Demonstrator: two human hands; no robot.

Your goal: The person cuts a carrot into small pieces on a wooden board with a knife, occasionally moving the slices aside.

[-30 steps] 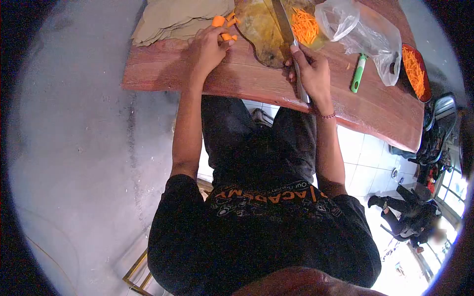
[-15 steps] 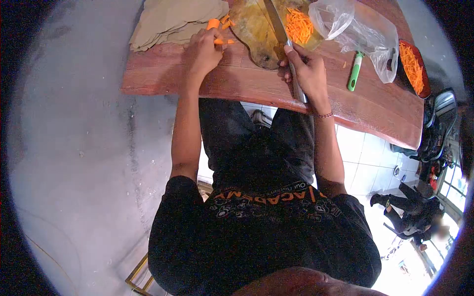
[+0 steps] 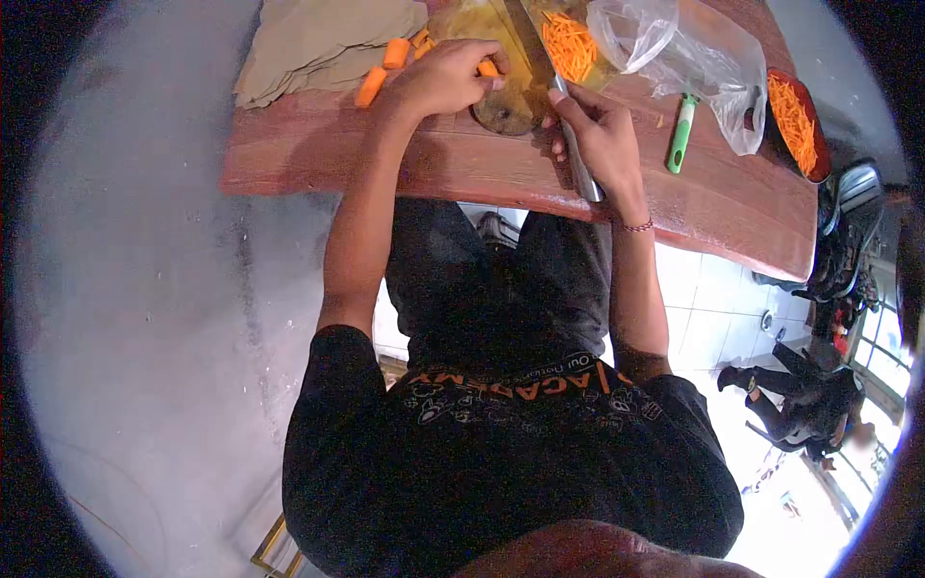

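Observation:
My left hand (image 3: 445, 81) pinches a piece of carrot (image 3: 488, 69) over the left part of the worn cutting board (image 3: 503, 114). In my right hand (image 3: 605, 137) is a large knife (image 3: 530, 40), gripped by its metal handle, with the blade pointing away from me across the board. A heap of carrot strips (image 3: 570, 46) lies to the right of the blade. Beside my left wrist, thick carrot chunks (image 3: 370, 87) rest on the wooden table (image 3: 299, 144), with smaller pieces close to the board.
Brown paper sheets (image 3: 323, 48) cover the table's left end. Right of the board are a clear plastic bag (image 3: 718, 67), a green-handled peeler (image 3: 681, 135) and a dark tray of carrot strips (image 3: 795, 125). Another person (image 3: 800, 405) sits at the far right.
My left hand has moved right from the table edge of the board to over it, now carrying a carrot piece; an extra chunk lies on the table. The knife stays in my right hand.

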